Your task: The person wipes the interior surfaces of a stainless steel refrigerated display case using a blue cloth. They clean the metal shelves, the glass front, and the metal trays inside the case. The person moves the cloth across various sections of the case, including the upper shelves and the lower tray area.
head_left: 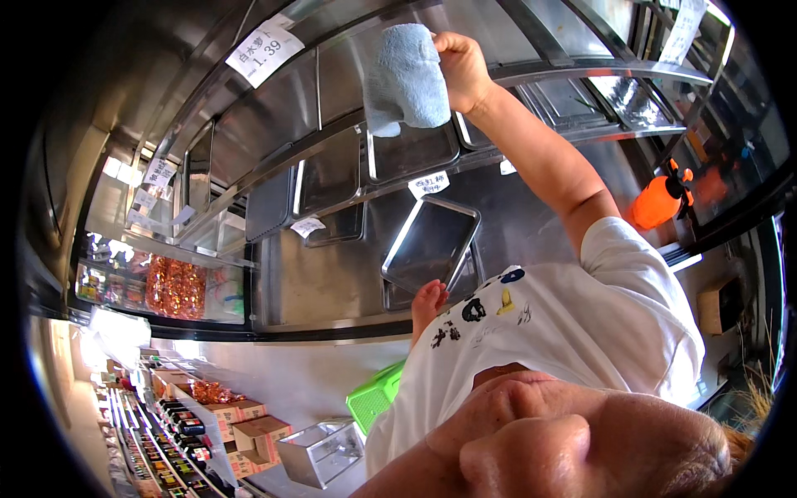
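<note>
My right hand (464,71) is raised toward the upper shelf and grips a folded light-blue towel (408,78) at its right side. The towel hangs in front of the metal shelving, over the middle row of trays. Lower down, my left hand (428,303) has its fingers curled at the near edge of a shallow metal tray (433,243). Whether the fingers hold this tray's rim is not clear. The tray sits askew over another metal tray (398,299). My white T-shirt (560,311), with printed marks on the chest, partly covers the left forearm.
Metal trays (327,174) line the stepped shelf, with paper price tags (264,53) along its rails. An orange spray bottle (657,202) stands at right. Behind lie a green plastic crate (377,395), a metal-framed box (320,451), cardboard boxes (258,439) and shelved bottles (187,423).
</note>
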### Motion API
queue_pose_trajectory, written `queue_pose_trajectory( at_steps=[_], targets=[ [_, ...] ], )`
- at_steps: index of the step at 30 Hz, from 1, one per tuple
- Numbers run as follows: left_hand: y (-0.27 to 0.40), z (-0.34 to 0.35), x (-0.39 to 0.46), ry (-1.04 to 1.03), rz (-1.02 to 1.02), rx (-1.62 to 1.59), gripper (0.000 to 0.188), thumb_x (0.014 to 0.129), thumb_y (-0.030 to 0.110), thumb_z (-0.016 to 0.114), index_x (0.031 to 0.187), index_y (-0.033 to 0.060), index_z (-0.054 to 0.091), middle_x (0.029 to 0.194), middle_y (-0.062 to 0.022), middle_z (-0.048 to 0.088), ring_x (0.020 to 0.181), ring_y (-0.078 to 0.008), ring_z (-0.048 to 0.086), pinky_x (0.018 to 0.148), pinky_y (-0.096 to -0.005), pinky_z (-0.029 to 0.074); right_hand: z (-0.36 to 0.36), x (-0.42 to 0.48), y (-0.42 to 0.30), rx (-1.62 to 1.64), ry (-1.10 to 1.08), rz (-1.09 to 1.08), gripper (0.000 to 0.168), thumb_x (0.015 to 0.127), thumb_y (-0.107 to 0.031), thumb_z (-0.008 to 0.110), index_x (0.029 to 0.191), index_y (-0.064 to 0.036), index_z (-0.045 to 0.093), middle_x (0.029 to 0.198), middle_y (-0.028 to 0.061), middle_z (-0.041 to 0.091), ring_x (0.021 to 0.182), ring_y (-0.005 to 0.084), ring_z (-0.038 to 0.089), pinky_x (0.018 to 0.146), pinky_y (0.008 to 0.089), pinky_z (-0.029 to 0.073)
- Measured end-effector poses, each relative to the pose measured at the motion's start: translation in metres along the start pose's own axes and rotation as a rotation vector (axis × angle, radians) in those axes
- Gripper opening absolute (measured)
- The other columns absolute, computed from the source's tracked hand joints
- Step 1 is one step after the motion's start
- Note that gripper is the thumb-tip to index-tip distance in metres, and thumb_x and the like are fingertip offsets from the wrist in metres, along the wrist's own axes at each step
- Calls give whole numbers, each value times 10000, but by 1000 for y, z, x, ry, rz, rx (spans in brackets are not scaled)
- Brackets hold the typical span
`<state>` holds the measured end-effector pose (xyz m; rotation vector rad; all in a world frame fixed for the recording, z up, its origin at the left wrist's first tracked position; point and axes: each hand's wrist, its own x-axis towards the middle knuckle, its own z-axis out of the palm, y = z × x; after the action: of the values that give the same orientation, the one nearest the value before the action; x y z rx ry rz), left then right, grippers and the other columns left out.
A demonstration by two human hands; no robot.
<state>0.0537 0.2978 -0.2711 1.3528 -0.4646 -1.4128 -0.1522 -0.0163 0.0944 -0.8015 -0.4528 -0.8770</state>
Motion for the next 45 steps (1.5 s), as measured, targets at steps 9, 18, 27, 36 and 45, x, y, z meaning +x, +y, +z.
queue_pose_trajectory(
  at_steps=[9,18,27,36,45],
  targets=[
    [-20,-28,-5,11,62,-90,277,992,180,607,1228,34,595,1060,-58,683,873,-135,670,745,-226,524,87,24,-55,-2585,-218,-1121,226,828,-184,706,997,-40,662,979,137,653,667,304,602,572,378,477],
    [-18,-29,4,103,39,-157,246,983,164,616,1194,36,611,1054,-56,680,891,-123,655,761,-241,525,39,110,-37,-2452,116,-851,289,852,-162,686,1112,-58,613,834,211,658,816,435,640,669,499,518],
    [19,-9,42,42,47,-84,216,974,174,631,1159,63,630,1018,-41,691,827,-118,656,746,-228,512,69,165,10,-2428,55,-626,278,829,-212,715,1000,-36,586,931,217,672,862,433,649,737,507,524],
    [-14,-33,41,98,23,-121,219,974,131,619,1167,28,617,1024,-62,686,830,-129,653,727,-228,504,84,135,-26,-2544,356,-331,384,838,-352,735,950,-3,621,855,236,666,792,376,685,670,459,537],
    [-19,-35,55,52,-8,-83,211,981,141,610,1163,35,618,1019,-54,678,833,-118,642,731,-231,509,74,181,9,-2503,5,-638,344,810,-305,741,934,0,638,866,233,674,800,446,649,707,506,528]
  ],
)
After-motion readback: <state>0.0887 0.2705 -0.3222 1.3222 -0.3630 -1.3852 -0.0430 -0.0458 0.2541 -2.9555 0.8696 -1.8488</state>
